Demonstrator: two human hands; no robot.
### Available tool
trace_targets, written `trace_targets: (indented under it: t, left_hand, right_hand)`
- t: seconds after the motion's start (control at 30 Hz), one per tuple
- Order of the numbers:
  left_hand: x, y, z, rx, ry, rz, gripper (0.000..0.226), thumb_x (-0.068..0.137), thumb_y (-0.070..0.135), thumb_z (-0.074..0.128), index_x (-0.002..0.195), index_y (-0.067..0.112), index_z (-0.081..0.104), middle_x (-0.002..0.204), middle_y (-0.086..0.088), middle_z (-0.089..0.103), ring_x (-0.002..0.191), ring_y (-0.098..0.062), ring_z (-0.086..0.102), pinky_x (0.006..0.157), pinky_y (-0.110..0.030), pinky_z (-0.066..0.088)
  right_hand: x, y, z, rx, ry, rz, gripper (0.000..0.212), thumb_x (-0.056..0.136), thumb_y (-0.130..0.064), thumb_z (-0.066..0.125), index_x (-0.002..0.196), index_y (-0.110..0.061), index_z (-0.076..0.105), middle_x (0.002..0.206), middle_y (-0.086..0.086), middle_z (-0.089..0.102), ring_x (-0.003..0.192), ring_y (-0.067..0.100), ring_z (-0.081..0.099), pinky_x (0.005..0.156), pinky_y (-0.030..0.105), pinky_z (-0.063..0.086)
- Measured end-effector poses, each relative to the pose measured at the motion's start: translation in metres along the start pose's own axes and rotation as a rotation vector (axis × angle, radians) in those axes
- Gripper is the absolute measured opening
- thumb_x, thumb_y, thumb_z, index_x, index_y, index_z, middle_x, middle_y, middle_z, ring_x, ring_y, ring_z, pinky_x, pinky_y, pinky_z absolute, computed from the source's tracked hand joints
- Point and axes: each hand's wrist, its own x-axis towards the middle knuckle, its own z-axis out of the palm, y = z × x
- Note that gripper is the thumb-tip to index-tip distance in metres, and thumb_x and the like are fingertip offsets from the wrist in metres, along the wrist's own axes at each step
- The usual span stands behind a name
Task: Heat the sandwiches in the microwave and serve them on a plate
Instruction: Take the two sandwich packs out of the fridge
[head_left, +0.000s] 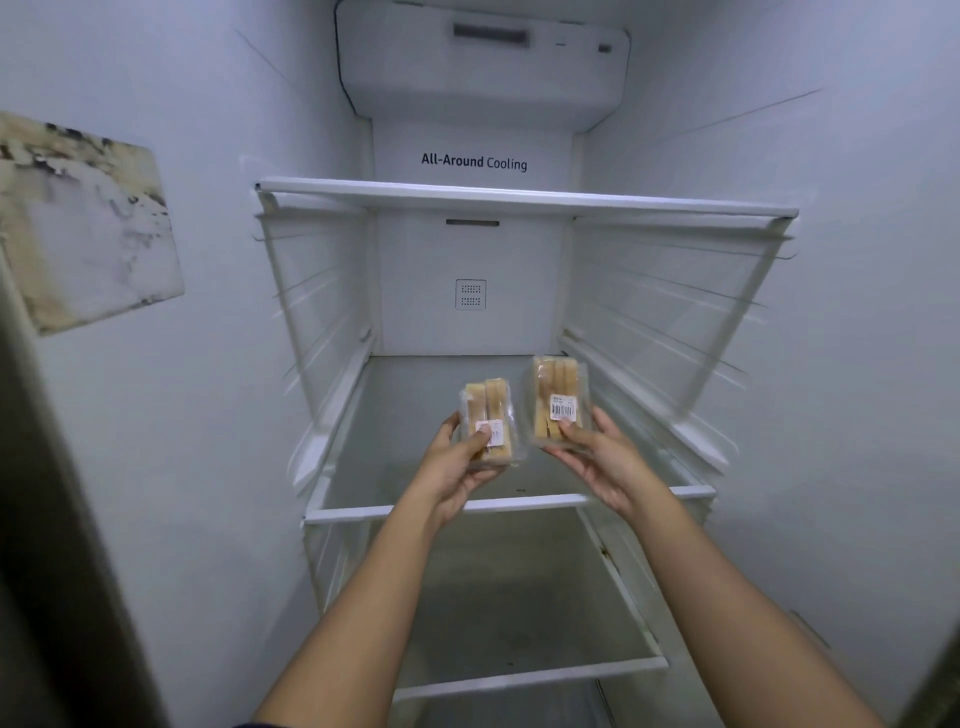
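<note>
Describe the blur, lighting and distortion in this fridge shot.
Head view: even, cool, dim light with no harsh glare; wide-angle bending bows the fridge walls outward; motion blur smears the side rails; both sandwich packs stay fairly sharp, barcode lines visible; the forearms look stretched.

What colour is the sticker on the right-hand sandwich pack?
White, with a black barcode, seen in the head view.
</note>
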Motion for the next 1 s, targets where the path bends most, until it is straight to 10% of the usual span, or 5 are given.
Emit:
trace_targets:
  t: [0.2, 0.5, 1.0]
  left_hand:
    - [-0.060, 0.010, 0.010, 0.072, -0.028, 0.158, 0.066, 0.090, 0.005, 0.055, 0.146, 0.023, 0.023, 0.119, -0.009, 0.060, 0.088, -0.019, 0.064, 0.068, -0.028, 0.058]
    - [-0.217, 0.003, 0.024, 0.229, -0.023, 0.403, 0.068, 0.090, 0.014, 0.057, 0.147, 0.027, 0.023, 0.134, -0.005, 0.053, 0.105, -0.018, 0.062, 0.077, -0.028, 0.058]
    - [-0.541, -0.040, -0.072, 0.336, 0.364, 0.441, 0.072, 0.084, 0.019, 0.067, 0.145, 0.023, 0.030, 0.138, -0.006, 0.052, 0.123, -0.023, 0.054, 0.104, -0.051, 0.042]
  right_hand:
    - [-0.071, -0.005, -0.011, -0.092, -0.074, -0.176, 0.072, 0.087, 0.001, 0.056, 0.147, -0.022, 0.025, 0.122, 0.015, 0.062, 0.081, 0.019, 0.071, 0.073, 0.030, 0.059]
    - [-0.227, 0.009, -0.023, -0.334, -0.165, -0.304, 0.070, 0.076, -0.017, 0.068, 0.133, -0.045, 0.039, 0.134, 0.004, 0.055, 0.112, 0.026, 0.062, 0.089, 0.047, 0.053]
    - [-0.462, 0.105, 0.030, -0.257, -0.385, -0.097, 0.065, 0.086, -0.004, 0.059, 0.138, -0.035, 0.037, 0.123, 0.005, 0.061, 0.087, 0.012, 0.069, 0.058, 0.022, 0.056]
